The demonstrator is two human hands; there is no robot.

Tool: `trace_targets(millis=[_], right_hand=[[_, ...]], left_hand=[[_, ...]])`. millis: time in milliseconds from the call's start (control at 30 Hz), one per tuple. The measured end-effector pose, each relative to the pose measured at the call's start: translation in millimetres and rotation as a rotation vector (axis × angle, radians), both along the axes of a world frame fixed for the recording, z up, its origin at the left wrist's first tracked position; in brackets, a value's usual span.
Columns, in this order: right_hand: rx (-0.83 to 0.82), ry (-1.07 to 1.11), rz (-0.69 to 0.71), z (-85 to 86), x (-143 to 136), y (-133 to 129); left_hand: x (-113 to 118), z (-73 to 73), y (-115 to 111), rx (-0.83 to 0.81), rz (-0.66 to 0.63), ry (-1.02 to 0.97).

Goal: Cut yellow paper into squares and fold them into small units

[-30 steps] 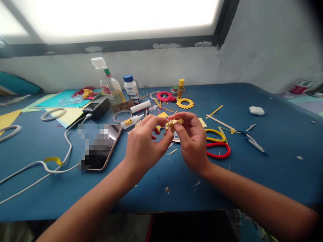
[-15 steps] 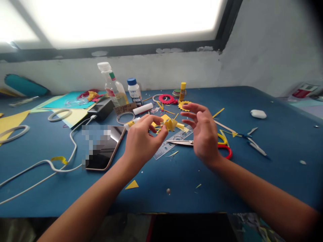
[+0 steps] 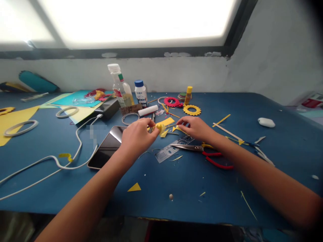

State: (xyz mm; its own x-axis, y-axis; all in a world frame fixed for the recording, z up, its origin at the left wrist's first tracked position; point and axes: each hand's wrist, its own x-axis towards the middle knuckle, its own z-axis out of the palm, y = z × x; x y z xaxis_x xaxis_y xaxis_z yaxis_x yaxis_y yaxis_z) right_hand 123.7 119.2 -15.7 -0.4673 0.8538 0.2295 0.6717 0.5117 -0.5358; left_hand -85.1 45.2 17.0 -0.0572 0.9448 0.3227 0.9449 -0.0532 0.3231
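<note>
My left hand (image 3: 137, 136) pinches a small folded yellow paper piece (image 3: 160, 128) between thumb and fingers. To its right, my right hand (image 3: 194, 127) is closed in a pinch at the end of a thin strip (image 3: 172, 125), which reaches toward the folded piece. Whether the strip touches that piece I cannot tell. Yellow paper scraps (image 3: 166, 121) lie just behind and under the fingertips. Below the hands is a clear stencil ruler (image 3: 165, 154). Scissors (image 3: 188, 147) with red and yellow handles lie partly across it, blades slightly apart, beneath my right forearm.
A phone (image 3: 106, 148) lies left of my left hand, near a white cable (image 3: 79, 132). Behind stand a glass bottle (image 3: 122, 90), a blue-capped bottle (image 3: 140, 93) and a glue stick (image 3: 188, 95). Red (image 3: 171, 102) and yellow (image 3: 192, 110) paper rings lie nearby. An earbud case (image 3: 266, 122) is at right.
My right hand has come down and left from its raised, spread pose, closing beside the left. The scissors' handles are now more exposed. The view has shifted slightly left.
</note>
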Motion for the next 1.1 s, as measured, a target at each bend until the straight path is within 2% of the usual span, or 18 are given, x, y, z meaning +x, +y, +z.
trace_targets(millis=[200, 333, 467, 633, 867, 1100], right_hand=[[-0.043, -0.08, -0.055, 3.3, -43, -10], [-0.068, -0.151, -0.025, -0.4, -57, -10], [-0.025, -0.151, 0.057, -4.4, -53, -11], [-0.008, -0.084, 0.119, -3.2, -33, -15], [0.007, -0.014, 0.116, -1.2, 4, -23], [0.044, -0.075, 0.338, -9.7, -13, -19]], left_hand=[[-6, 2.9, 1, 0.139, 0.035, 0.004], [-5, 1.3, 0, 0.13, 0.021, -0.008], [-4, 3.6, -2, 0.115, 0.032, -0.025], [-3, 4.0, -2, 0.089, 0.002, -0.077], [2, -14.7, -1, -0.037, -0.149, -0.063], [-3, -18.9, 4, -0.14, -0.185, -0.068]])
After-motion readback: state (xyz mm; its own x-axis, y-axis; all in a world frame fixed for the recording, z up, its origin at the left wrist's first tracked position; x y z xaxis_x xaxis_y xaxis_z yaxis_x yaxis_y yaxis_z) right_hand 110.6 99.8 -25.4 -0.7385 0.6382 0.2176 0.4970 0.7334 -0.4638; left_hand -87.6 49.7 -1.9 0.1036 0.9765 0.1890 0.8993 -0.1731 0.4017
